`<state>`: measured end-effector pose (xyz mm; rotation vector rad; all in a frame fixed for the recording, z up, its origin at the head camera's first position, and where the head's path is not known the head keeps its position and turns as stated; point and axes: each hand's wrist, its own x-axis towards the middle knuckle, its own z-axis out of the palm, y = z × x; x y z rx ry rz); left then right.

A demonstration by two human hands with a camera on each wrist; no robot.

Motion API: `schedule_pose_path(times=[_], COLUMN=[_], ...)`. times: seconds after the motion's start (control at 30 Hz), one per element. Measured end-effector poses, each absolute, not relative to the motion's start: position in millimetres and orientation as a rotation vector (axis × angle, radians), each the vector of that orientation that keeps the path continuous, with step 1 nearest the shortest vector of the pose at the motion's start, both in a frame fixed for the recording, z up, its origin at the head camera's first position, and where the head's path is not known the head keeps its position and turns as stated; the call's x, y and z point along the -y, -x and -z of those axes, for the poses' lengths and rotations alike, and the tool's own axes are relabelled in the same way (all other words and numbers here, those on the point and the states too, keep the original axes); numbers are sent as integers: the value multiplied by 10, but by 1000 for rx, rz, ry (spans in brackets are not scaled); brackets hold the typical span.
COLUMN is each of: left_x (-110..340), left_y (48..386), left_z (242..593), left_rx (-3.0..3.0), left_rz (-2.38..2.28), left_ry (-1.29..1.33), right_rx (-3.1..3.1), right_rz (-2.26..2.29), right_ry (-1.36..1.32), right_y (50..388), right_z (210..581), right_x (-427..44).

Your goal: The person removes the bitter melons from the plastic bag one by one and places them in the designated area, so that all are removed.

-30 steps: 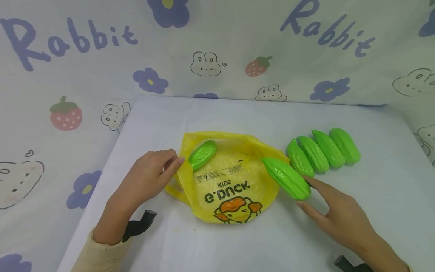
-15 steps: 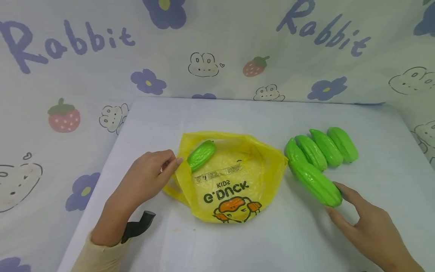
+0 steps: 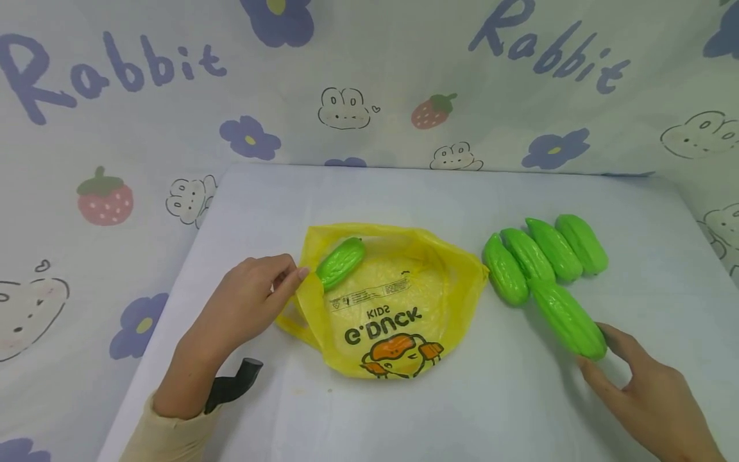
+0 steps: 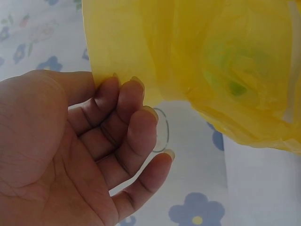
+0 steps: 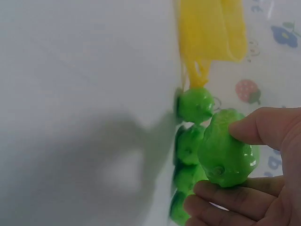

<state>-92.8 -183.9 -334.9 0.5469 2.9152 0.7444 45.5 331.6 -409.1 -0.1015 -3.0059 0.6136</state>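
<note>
My left hand (image 3: 248,301) pinches the left rim of a yellow plastic bag (image 3: 450,308) between thumb and index finger; the wrist view shows the other fingers loosely bent. The bag lies with its mouth spread, and a green toy bitter melon (image 3: 342,263) rests inside by the left edge. To the right of the bag, my right hand (image 3: 652,391) holds another bitter melon (image 3: 568,319) by its near end, thumb on one side and fingers on the other. In the right wrist view that bitter melon (image 5: 228,155) appears raised off the table.
Several more green bitter melons (image 3: 554,250) lie in a slanted row right of the bag, the leftmost close to the bag's corner. The white table (image 3: 439,417) ends at a cloth backdrop (image 3: 392,70) printed with rabbits, flowers and strawberries.
My right hand has carried its bitter melon rightward, from over the bag's right edge to in front of the row. The left hand keeps its pinch on the bag.
</note>
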Motion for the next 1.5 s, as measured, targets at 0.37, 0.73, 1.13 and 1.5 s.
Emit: schedule_pose_path(times=[0.37,0.73,1.13,1.5], left_x=[1840,1835,1829,1811], left_y=[924,924,920,902], left_z=[3349,3343,3328,3333], left_rx=[-2915,-2914,-2898,-2881], left_rz=[-746,-724,-717,-724], left_ry=[-540,-530,-504,-491], right_rx=[3197,3189,3182,2976], right_rz=[-674,-602,-545,-657], right_ry=[225,182,108,-210], right_y=[-441,-401,-292,27], right_z=[4198,4226,4188,3778], right_x=[-3404,-3383,-3380,-2859])
